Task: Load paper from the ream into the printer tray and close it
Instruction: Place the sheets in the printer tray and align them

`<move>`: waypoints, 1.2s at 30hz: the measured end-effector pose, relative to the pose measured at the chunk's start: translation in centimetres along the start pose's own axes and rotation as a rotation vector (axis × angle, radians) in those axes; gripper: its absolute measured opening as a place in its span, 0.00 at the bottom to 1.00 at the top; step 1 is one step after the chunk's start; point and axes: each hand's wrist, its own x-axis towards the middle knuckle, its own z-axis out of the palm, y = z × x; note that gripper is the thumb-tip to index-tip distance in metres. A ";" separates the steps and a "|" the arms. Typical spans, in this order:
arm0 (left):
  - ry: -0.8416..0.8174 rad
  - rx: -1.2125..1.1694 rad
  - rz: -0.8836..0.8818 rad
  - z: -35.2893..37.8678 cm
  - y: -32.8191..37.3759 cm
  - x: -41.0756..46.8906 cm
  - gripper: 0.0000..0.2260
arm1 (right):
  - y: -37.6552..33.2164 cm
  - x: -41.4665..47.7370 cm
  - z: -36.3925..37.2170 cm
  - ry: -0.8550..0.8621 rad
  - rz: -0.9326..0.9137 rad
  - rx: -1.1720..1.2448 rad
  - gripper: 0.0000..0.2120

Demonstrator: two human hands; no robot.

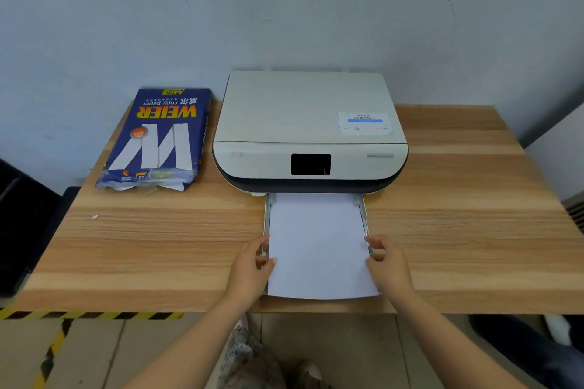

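A beige printer (308, 133) stands at the back middle of the wooden table (164, 240). Its tray (364, 215) is pulled out toward me, and a white stack of paper (317, 243) lies in it, the near end sticking out past the tray. My left hand (252, 265) pinches the left edge of the tray and paper. My right hand (387, 262) pinches the right edge the same way. The blue ream (158, 136), its near end torn open, lies to the left of the printer.
A grey wall rises right behind the printer. Yellow-black hazard tape (88, 314) runs along the table's front left edge and across the floor. A dark object (25, 221) stands left of the table. Patterned clothing (252, 360) shows below the table edge.
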 end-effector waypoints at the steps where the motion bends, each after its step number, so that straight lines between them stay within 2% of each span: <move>1: 0.005 0.001 0.007 0.0 0.3 0.4 0.23 | -0.4 0.3 0.1 0.003 -0.004 0.002 0.20; 13: -0.013 0.014 -0.028 -0.1 -1.0 -1.1 0.22 | 0.9 -1.2 0.7 -0.014 -0.040 -0.067 0.21; 19: 0.004 0.022 0.012 -0.1 0.9 0.3 0.21 | -0.7 -0.2 0.7 0.015 -0.071 -0.032 0.20; 23: -0.010 0.024 0.018 -0.1 0.2 -0.7 0.21 | 0.6 -1.3 0.6 -0.003 -0.069 -0.061 0.19; 26: -0.024 -0.021 -0.034 0.0 -0.7 -1.4 0.21 | 1.7 -1.6 0.5 -0.024 -0.065 -0.085 0.18; 33: 0.010 -0.060 -0.025 0.2 0.3 0.0 0.20 | 0.6 -0.4 0.5 -0.011 -0.050 -0.057 0.19; 36: -0.018 -0.004 -0.017 0.1 0.5 -0.3 0.24 | 0.8 -0.5 0.2 -0.068 -0.058 -0.070 0.22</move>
